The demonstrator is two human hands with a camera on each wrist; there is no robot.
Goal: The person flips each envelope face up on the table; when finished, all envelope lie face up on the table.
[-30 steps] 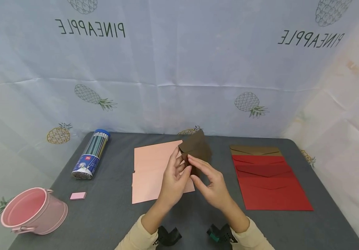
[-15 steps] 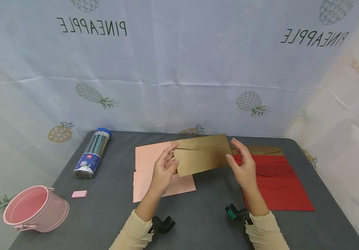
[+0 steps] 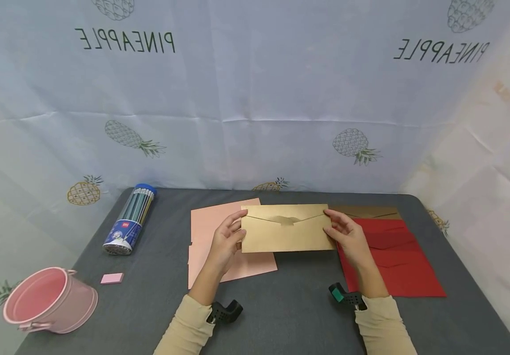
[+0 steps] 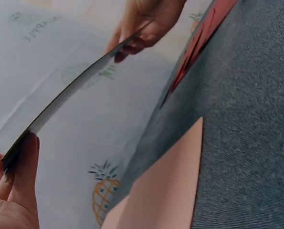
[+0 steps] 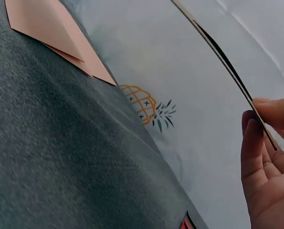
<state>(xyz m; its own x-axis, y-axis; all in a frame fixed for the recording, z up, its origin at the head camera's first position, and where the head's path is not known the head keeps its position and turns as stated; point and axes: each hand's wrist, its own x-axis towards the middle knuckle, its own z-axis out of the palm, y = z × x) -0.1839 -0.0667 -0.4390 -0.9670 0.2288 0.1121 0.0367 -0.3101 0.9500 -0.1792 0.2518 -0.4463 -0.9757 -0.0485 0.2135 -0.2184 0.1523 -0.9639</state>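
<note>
A gold-brown envelope [image 3: 286, 228] is held level above the grey table [image 3: 281, 305], flap side toward me, flap closed. My left hand [image 3: 226, 241] pinches its left short edge and my right hand [image 3: 346, 236] pinches its right short edge. In the left wrist view the envelope [image 4: 79, 83] shows edge-on, running from my left fingers [image 4: 22, 176] up to the right hand [image 4: 149, 24]. The right wrist view shows the envelope's thin edge [image 5: 225, 62] with the right fingers [image 5: 261, 157] on it.
Pink paper sheets [image 3: 212, 241] lie under the left hand. A stack of red envelopes [image 3: 392, 261] with a brown one [image 3: 372, 212] behind lies at right. A pencil tube [image 3: 130, 219], a pink eraser [image 3: 111, 278] and a pink bucket [image 3: 51, 301] sit at left.
The envelope, bunched dark and upright between both hands a second ago, has been turned flat and level. The hands have spread apart to its two short edges.
</note>
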